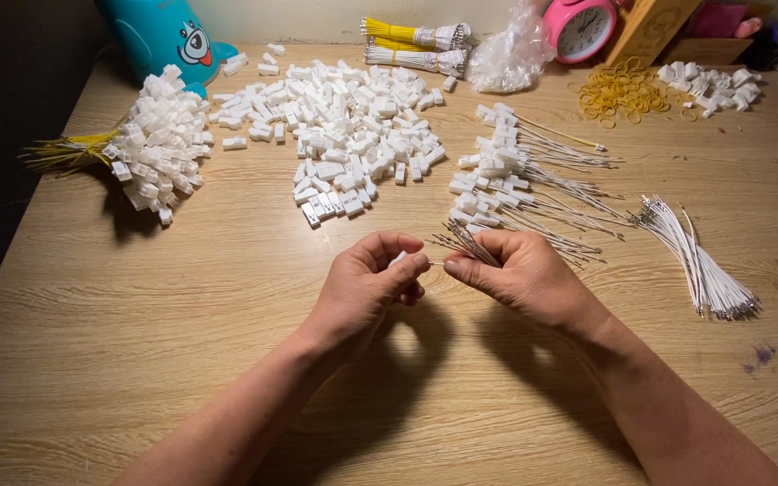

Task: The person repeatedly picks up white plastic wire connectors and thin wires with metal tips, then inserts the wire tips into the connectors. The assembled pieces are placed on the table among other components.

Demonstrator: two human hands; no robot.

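My left hand point(366, 288) is closed around a small white plastic connector, mostly hidden by the fingers, above the wooden table point(137, 342). My right hand point(520, 270) pinches a thin wire tip toward that connector and also holds a small bunch of white wires point(463, 239) sticking out to the upper left. The two hands nearly touch at the fingertips. Just beyond them lies a heap of finished connectors with white wires point(506, 180). A large pile of loose white connectors point(344, 126) spreads across the table's far middle.
A bundle of white wires point(700, 261) lies at the right. A tied bunch of connectors on yellow wires point(150, 148) lies at the left. At the back stand a teal container point(159, 36), a pink clock point(580, 27), yellow rubber bands point(623, 90) and wire bundles point(416, 45).
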